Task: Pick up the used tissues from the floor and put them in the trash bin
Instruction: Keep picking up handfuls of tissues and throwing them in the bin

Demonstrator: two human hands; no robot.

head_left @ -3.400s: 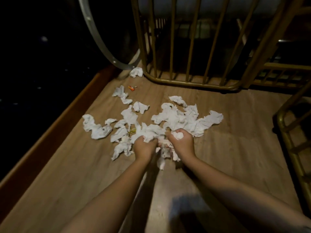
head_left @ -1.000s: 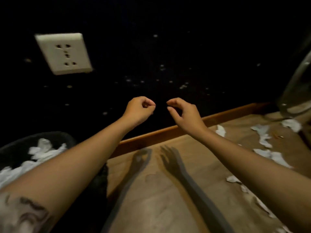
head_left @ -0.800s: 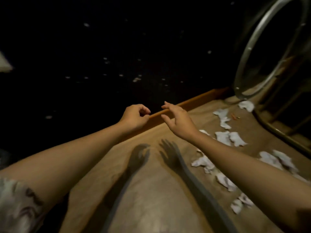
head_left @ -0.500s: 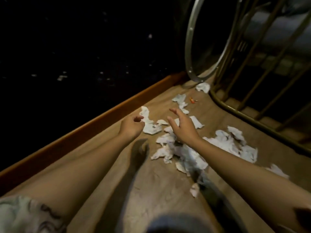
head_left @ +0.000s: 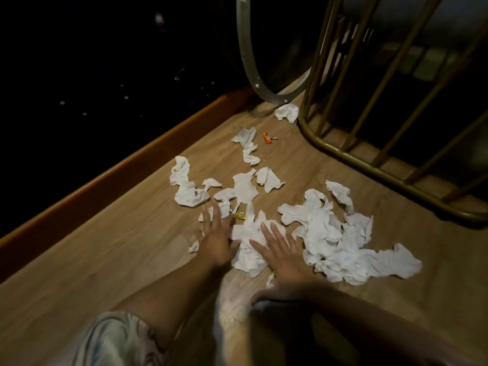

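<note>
Used tissues (head_left: 324, 228) lie scattered on the wooden floor (head_left: 105, 260), biggest heap at 3 o'clock of the hands, smaller crumpled pieces fanning out toward 11–12 o'clock. One stray tissue (head_left: 286, 113) sits at 12, touching the foot of the gold metal rack (head_left: 369, 167), just under the metal hoop (head_left: 248, 62).

Diff vs 0.5 s ago: both hands were raised over the pile, left loosely curled, right half open. Now both are down at floor level, palms down. Left hand (head_left: 217, 241): fingers spread straight, tips over small pieces next to a yellow wrapper (head_left: 240, 214). Right hand (head_left: 280, 254): fingers spread flat, pressing on the near tissue clump (head_left: 249, 249). Neither grips anything. Some motion blur on both.

Diff vs 1.0 s ago: view then faced the dark wall with the socket and the bin holding tissues at lower left; bin is out of view now, view is on the pile again.

Orange wrapper (head_left: 268, 137) at 12, between the far tissues and the rack. Baseboard (head_left: 132, 165) runs along 9–11 o'clock. Patterned sleeve (head_left: 116, 339) at bottom left.
</note>
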